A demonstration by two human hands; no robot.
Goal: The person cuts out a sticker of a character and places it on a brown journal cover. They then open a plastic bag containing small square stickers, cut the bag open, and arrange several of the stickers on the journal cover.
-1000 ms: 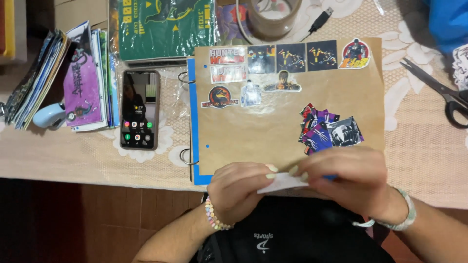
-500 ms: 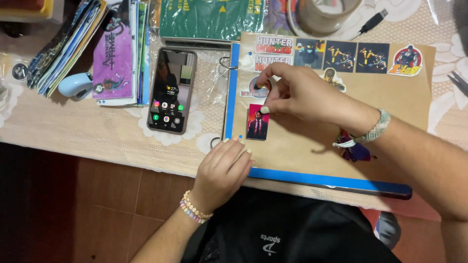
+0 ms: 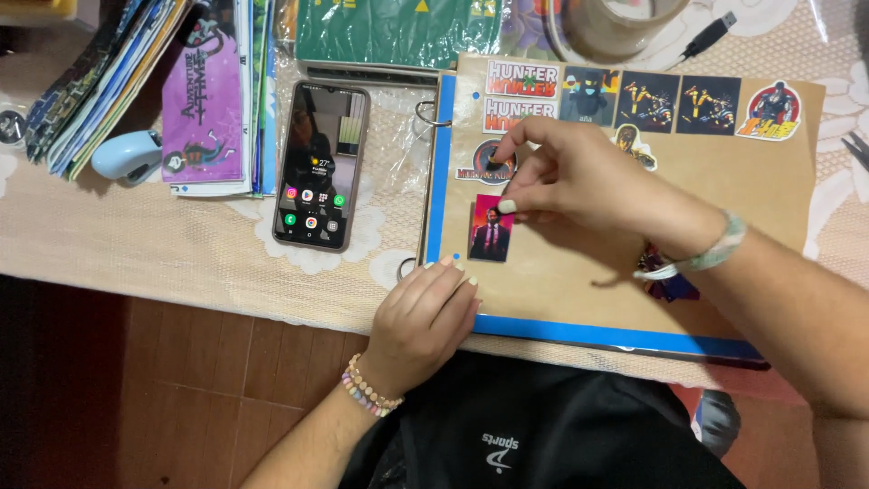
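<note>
The right hand [image 3: 579,186] reaches over a brown ring binder cover [image 3: 724,235] that lies flat on the counter [image 3: 181,263], its blue edge [image 3: 439,181] running down the left side by the metal rings. The fingers [image 3: 509,206] of this hand are curled together, thumb tip pressing on the top right corner of a small portrait sticker [image 3: 491,231] with a red and pink background showing a dark-suited figure; the sticker lies flat on the cover near its lower left corner, just below a round dark sticker [image 3: 480,165] that the fingers partly hide. The left hand [image 3: 425,317] rests palm down on the front edge of the cover, fingers close together and lightly bent, holding nothing, their tips touching the cover just below the portrait sticker. A beaded bracelet [image 3: 367,391] sits on the left wrist and a pale green band [image 3: 715,249] on the right. Along the top of the cover runs a row of stickers [image 3: 670,100]. Left of the binder a smartphone [image 3: 319,167] lies face up with its screen lit, well apart from both hands. Further left, a fanned pile of thin printed booklets [image 3: 136,81] lies with a pale blue tape dispenser [image 3: 127,154] just in front of it. A roll of clear tape [image 3: 615,27] stands beyond the binder's top edge.
</note>
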